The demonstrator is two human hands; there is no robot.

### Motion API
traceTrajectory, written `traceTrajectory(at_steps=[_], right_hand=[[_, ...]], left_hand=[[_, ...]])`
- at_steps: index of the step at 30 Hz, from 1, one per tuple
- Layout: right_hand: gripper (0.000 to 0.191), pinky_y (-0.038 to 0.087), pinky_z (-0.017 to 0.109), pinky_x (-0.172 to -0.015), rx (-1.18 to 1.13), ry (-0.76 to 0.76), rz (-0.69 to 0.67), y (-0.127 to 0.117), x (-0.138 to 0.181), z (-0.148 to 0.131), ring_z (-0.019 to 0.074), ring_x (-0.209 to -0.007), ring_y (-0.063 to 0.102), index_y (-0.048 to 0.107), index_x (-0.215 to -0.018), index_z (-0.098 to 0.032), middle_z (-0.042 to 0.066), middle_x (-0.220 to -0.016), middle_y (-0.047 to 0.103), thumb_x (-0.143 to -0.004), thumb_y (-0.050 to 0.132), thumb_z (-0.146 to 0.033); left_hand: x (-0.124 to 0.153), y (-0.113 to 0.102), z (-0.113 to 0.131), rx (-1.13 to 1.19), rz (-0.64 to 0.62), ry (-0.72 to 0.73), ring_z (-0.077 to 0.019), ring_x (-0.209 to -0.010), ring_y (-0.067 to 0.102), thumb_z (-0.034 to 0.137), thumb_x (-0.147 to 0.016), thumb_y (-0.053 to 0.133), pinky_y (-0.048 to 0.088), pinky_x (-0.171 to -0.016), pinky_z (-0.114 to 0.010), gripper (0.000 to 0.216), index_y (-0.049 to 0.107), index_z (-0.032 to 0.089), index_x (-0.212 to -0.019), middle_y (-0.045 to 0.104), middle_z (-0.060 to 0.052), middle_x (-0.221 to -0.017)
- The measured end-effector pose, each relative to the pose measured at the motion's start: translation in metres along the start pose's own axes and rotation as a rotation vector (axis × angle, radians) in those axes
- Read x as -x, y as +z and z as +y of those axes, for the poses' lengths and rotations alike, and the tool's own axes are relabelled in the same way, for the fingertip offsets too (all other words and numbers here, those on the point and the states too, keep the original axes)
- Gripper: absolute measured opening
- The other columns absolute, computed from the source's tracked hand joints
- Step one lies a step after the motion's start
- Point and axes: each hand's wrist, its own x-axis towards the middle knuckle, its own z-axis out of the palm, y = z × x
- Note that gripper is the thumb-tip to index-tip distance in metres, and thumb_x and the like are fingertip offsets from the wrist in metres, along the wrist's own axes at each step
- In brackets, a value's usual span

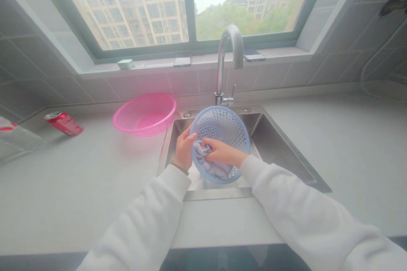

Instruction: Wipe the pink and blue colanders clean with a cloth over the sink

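A light blue plastic colander point(237, 120) is held tilted over the sink, its inside facing me. My left hand point(184, 148) grips its left rim, thumb on the inner side and the other fingers hidden behind. Inside the basket, my right hand point(221, 152) is closed on a bunched pale grey cloth point(218, 168), which lies against the lower left of the inner wall. Both sleeves are white.
Around the colander is a steel sink point(282, 152) with a tall curved faucet point(220, 72) behind it. A pink basket point(144, 116) and a tipped red can point(65, 123) are on the left counter. Soap-like green block point(126, 64) and phone-like slabs point(182, 60) line the windowsill.
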Motion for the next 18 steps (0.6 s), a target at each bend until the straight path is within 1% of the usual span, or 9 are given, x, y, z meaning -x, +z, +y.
traceTrajectory(at_steps=[3,5,8,10,13,15,18], right_hand=[[0.021,0.036,0.03,-0.073,0.018,0.016,-0.008,-0.002,0.002,0.004,0.0168,-0.08,0.049,0.049,-0.082,-0.023,-0.004,-0.081,0.052,-0.064,0.053,-0.013],[0.023,0.038,0.03,-0.075,0.028,0.016,-0.004,-0.003,0.004,0.005,0.017,-0.081,0.051,0.052,-0.087,-0.023,-0.003,-0.084,0.053,-0.066,0.054,-0.013],[0.03,0.043,0.033,-0.083,0.028,0.01,-0.003,-0.004,0.005,0.006,0.0188,-0.09,0.058,0.059,-0.1,-0.023,-0.001,-0.096,0.062,-0.071,0.057,-0.013],[0.034,0.044,0.037,-0.094,0.021,-0.022,0.012,-0.004,0.005,0.008,0.0218,-0.103,0.061,0.064,-0.11,-0.023,0.003,-0.11,0.066,-0.076,0.062,-0.017],[0.043,0.04,0.045,-0.108,0.044,-0.068,0.057,-0.003,0.003,0.013,0.0273,-0.121,0.058,0.066,-0.122,-0.024,0.008,-0.127,0.066,-0.08,0.072,-0.028],[0.05,0.039,0.049,-0.111,0.082,-0.086,0.068,-0.001,0.003,0.016,0.0292,-0.126,0.057,0.066,-0.128,-0.025,0.01,-0.131,0.064,-0.079,0.077,-0.031],[0.06,0.042,0.046,-0.109,0.161,-0.072,0.05,-0.001,0.002,0.018,0.0281,-0.125,0.058,0.062,-0.135,-0.024,0.011,-0.134,0.063,-0.076,0.073,-0.02]], left_hand=[[0.0,0.001,0.001,0.001,-0.015,0.0,-0.027,-0.117,0.071,0.03,-0.077,0.068,0.054,-0.105,-0.04,0.043,0.074,0.023,-0.119,0.078,-0.007,-0.12],[0.0,0.002,0.002,0.009,-0.021,0.005,-0.0272,-0.117,0.071,0.03,-0.077,0.068,0.053,-0.106,-0.041,0.044,0.074,0.022,-0.12,0.077,-0.007,-0.12],[-0.001,0.001,0.003,0.012,-0.012,0.017,-0.0276,-0.119,0.07,0.032,-0.078,0.067,0.052,-0.108,-0.043,0.045,0.073,0.023,-0.122,0.077,-0.007,-0.122],[-0.002,0.0,0.004,0.007,0.034,0.04,-0.028,-0.12,0.069,0.033,-0.078,0.067,0.051,-0.108,-0.043,0.048,0.071,0.022,-0.124,0.076,-0.007,-0.124],[-0.004,-0.003,0.003,-0.022,0.174,0.123,-0.0282,-0.123,0.066,0.032,-0.078,0.067,0.051,-0.107,-0.041,0.05,0.067,0.022,-0.127,0.073,-0.008,-0.129],[-0.004,-0.005,0.003,-0.053,0.257,0.164,-0.0279,-0.12,0.068,0.032,-0.079,0.067,0.051,-0.104,-0.041,0.048,0.066,0.021,-0.125,0.073,-0.009,-0.126],[-0.004,-0.008,0.002,-0.072,0.309,0.175,-0.0279,-0.112,0.07,0.032,-0.078,0.067,0.052,-0.1,-0.042,0.044,0.066,0.02,-0.121,0.075,-0.009,-0.117]])
